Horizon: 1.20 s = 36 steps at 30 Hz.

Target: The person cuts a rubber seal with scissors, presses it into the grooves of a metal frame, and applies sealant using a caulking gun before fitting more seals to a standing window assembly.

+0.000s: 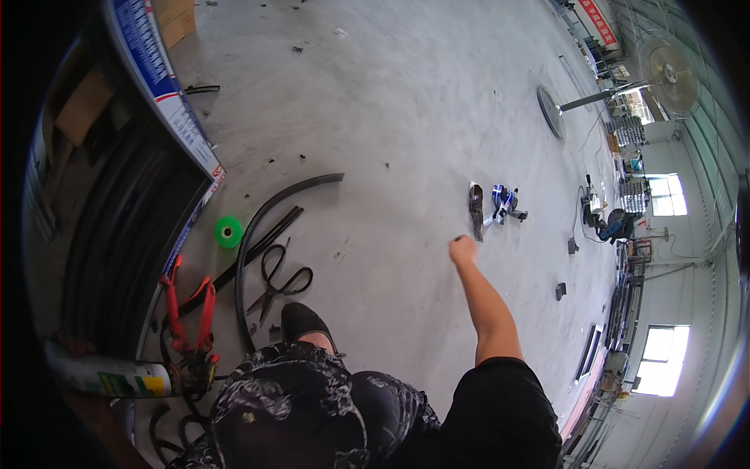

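My right arm reaches out over the floor, and my right hand [463, 250] is closed. A small dark bit shows at its fingers, too small to name. At the lower left, in shadow, my left hand [72, 344] appears wrapped around a white, green and yellow spray can [117, 378] lying sideways in view. Beside the can's top end is a red-handled cutting tool [187, 316]. Black scissors [280, 283] lie open on the floor near my shoe, next to a curved black rubber strip [269, 207] and a green roll [228, 232].
A box with a blue and white edge [160, 78] holds coiled black strips at the left. Past my right hand lie a dark packet [476, 209] and a blue and white wrapper [504, 202]. A standing fan [664, 69] is at the far right.
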Motion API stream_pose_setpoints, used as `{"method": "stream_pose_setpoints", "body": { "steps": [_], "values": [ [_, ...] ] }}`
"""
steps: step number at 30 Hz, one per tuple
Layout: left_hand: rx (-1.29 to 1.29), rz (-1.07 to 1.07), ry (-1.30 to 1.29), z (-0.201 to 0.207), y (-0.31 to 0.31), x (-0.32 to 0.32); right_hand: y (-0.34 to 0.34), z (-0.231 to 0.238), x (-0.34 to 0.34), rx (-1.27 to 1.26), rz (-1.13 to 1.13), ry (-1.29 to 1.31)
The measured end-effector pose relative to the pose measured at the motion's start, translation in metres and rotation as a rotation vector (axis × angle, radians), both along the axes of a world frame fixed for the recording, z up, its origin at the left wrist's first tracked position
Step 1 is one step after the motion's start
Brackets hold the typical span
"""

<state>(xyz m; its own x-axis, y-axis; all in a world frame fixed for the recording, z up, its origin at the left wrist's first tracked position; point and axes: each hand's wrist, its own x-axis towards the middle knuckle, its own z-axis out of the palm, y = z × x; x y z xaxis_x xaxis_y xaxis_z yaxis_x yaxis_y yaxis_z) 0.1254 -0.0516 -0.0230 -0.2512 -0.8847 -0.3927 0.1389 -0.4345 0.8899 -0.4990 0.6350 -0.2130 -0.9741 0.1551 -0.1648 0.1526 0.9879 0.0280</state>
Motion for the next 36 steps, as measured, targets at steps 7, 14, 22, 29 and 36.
{"method": "stream_pose_setpoints", "body": {
  "steps": [7,14,22,29,36],
  "values": [
    [-0.050,-0.342,0.060,-0.013,-0.026,0.016,0.055,0.003,-0.051,0.170,-0.139,-0.131],
    [-0.037,-0.536,0.141,0.003,0.002,0.027,0.095,-0.031,-0.093,-0.063,-0.170,-0.032],
    [-0.041,-0.612,-0.090,0.050,0.073,-0.041,-0.129,0.012,-0.012,-1.014,0.172,0.005],
    [-0.009,-1.151,-0.608,0.074,0.134,-0.239,-0.291,0.096,0.108,-1.386,0.217,-0.426],
    [0.040,-1.328,-0.659,0.060,0.146,-0.281,-0.311,0.100,0.177,-1.711,-0.467,-0.996]
  ]
}}
